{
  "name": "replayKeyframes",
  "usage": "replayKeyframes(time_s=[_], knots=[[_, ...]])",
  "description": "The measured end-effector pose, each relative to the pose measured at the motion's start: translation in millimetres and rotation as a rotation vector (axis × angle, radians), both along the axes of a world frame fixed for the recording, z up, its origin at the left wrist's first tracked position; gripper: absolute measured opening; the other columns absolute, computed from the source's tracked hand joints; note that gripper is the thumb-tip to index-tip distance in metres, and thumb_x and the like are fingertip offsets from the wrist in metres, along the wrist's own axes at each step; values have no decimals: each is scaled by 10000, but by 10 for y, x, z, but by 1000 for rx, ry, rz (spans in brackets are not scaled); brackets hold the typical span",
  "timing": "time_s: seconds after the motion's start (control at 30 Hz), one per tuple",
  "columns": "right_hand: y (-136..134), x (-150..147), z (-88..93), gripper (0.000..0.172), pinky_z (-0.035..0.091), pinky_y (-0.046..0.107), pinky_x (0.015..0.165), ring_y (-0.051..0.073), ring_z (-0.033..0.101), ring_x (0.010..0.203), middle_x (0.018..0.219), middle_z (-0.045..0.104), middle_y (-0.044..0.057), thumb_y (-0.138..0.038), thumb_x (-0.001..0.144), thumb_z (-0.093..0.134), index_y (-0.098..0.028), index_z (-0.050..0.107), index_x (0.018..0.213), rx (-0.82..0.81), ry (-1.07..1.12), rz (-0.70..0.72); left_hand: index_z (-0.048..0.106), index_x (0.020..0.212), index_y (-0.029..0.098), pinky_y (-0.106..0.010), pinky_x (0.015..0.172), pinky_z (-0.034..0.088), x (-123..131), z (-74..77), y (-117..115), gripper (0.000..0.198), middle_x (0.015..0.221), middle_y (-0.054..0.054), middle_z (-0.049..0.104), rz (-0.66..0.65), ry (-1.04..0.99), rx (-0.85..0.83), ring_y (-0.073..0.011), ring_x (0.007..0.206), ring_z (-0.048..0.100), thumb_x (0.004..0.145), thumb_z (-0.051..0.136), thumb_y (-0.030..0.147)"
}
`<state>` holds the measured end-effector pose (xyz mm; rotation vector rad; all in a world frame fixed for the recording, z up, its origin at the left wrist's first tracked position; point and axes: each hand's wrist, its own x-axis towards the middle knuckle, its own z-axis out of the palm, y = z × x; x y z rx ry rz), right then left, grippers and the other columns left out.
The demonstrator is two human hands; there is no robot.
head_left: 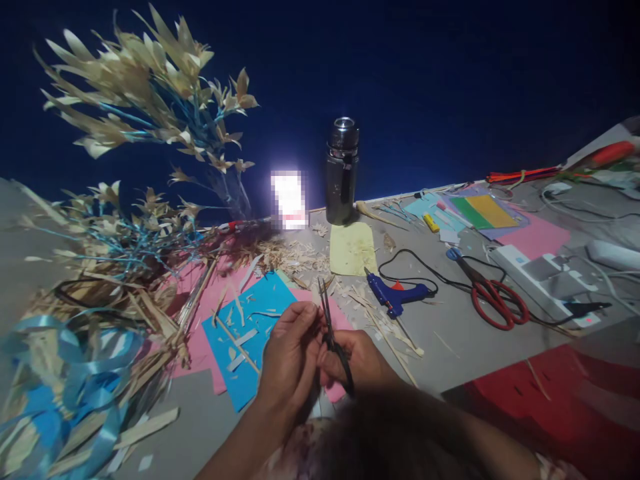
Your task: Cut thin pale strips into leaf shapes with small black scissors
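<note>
My right hand [350, 357] is closed around the black handles of a small pair of scissors [326, 313], whose blades point up and away from me, slightly apart. Close beside the blades, my left hand [293, 343] is closed, thumb and fingertips pinched together. Whatever it pinches is too small or hidden to make out. Below and behind the hands lie a blue sheet of paper [273, 293] and a pink sheet [343, 313], with thin pale strips and scraps scattered over the blue one.
A blue glue gun [400, 293], large red-handled scissors [493, 300] and a power strip [545, 283] lie to the right. A dark flask [343, 173] stands behind a yellow sheet [353, 248]. At left are dried-husk flowers [165, 93] and blue ribbon [95, 353].
</note>
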<state>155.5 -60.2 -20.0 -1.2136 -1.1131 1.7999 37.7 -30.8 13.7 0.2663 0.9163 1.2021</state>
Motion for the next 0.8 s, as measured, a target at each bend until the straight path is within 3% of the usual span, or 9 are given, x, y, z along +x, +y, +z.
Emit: replayKeyframes(time_s=[0.13, 0.37, 0.53, 0.7, 0.8], knots=[[9, -9, 34, 498, 380, 217, 461, 109, 505, 475, 572, 618, 9, -616, 681, 799, -165, 593, 641, -1, -20, -8, 664, 750, 167, -180, 585, 508, 16, -14, -16, 294, 674, 31, 646, -12, 22, 4, -95, 617, 591, 632, 924, 240], [9, -8, -73, 499, 366, 213, 469, 106, 506, 476, 539, 613, -11, -614, 650, 826, -167, 605, 646, 2, -67, -55, 661, 755, 159, -185, 583, 502, 28, -46, 1, 329, 680, 34, 648, -17, 58, -3, -92, 604, 595, 611, 935, 269], [29, 8, -42, 525, 334, 212, 436, 104, 493, 448, 511, 592, -16, -650, 646, 809, -168, 607, 602, -17, 17, -10, 647, 747, 161, -176, 505, 465, 29, -32, 2, 338, 661, 41, 628, -19, 83, -4, -83, 548, 562, 603, 932, 271], [38, 32, -19, 519, 351, 217, 460, 102, 487, 451, 500, 586, -1, -626, 681, 782, -165, 587, 542, -3, 54, 1, 636, 749, 169, -182, 537, 474, 6, 18, -3, 289, 661, 36, 633, -49, 82, -7, -87, 557, 564, 650, 897, 242], [81, 125, 23, 425, 361, 213, 471, 102, 481, 482, 553, 605, 1, -535, 735, 762, -162, 604, 605, 37, 18, -121, 649, 722, 162, -222, 592, 496, -32, 64, -13, 204, 689, -12, 674, -147, 117, 46, -128, 622, 604, 704, 835, 244]])
